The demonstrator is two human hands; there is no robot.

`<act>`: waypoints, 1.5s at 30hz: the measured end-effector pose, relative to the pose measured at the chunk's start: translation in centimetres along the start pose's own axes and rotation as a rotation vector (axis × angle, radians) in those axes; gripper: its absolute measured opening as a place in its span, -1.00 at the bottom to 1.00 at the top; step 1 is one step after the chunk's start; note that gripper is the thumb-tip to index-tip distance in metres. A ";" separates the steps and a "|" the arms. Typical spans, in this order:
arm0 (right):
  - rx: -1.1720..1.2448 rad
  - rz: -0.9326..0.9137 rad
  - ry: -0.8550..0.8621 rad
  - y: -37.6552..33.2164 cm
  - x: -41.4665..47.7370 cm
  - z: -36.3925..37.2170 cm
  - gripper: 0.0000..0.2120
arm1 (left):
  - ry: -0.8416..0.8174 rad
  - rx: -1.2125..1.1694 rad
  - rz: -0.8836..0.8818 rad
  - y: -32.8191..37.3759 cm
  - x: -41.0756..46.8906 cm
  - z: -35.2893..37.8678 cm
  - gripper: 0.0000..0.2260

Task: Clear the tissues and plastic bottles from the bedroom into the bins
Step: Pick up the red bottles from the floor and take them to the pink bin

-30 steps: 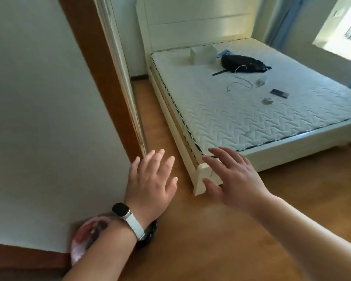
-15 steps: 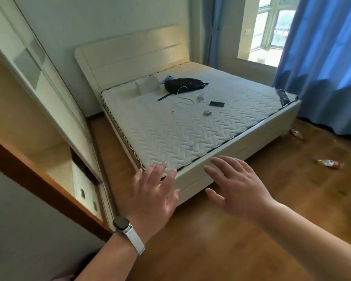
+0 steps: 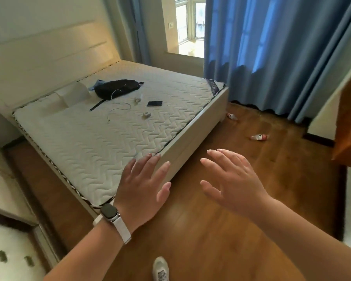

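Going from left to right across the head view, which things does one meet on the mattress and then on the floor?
White box → black bag → dark phone → plastic bottle by the bed corner → second plastic bottle.

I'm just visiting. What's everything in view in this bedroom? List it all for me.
bed: one, white, left of centre
bag: one, black, on the bed near the headboard
box: one, white, on the bed left of the bag
phone: one, dark, on the bed
cable: one, white, on the bed
small lumps: two, white, on the bed, perhaps tissues
bottles: two, clear with red, lying on the floor
curtains: blue, by the window
shoe: one, white, bottom edge
watch: one, white strap, left wrist
left hand: open, empty
right hand: open, empty
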State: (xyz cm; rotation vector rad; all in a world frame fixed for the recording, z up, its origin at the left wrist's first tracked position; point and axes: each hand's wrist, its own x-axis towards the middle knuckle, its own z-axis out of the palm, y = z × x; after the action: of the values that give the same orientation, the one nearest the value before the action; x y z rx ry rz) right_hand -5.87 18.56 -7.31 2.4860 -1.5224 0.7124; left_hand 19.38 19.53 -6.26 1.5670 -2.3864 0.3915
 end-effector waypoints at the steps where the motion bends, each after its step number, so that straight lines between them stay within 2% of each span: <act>1: -0.007 0.021 0.000 0.7 0.4 0.4 -0.53 | 0.000 -0.004 0.013 -0.4 1.4 0.5 -0.57; 11: -0.150 0.285 -0.107 8.1 9.3 5.1 -0.50 | -0.055 -0.141 0.119 -4.3 15.5 9.9 -0.57; 18: -0.238 0.372 -0.111 11.6 19.1 8.2 -0.51 | -0.025 -0.209 0.200 -10.1 26.2 14.4 -0.58; 23: -0.264 0.456 -0.142 14.4 22.2 10.2 -0.52 | -0.039 -0.258 0.262 -11.9 32.6 17.5 -0.57; 33: -0.282 0.644 -0.163 25.8 23.2 12.8 -0.53 | -0.117 -0.324 0.427 -7.3 44.2 25.2 -0.59; 39: -0.201 0.661 -0.191 36.5 25.4 15.4 -0.51 | -0.161 -0.269 0.403 -3.5 53.1 28.8 -0.58; 45: -0.163 0.644 -0.183 47.6 29.1 14.5 -0.51 | -0.170 -0.211 0.385 0.3 62.6 30.9 -0.58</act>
State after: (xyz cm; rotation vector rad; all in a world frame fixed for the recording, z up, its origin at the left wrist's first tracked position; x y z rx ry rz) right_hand -31.65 -32.69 -12.50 1.9752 -2.3767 0.4074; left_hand -7.11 -44.78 -12.61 1.0889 -2.7583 0.0724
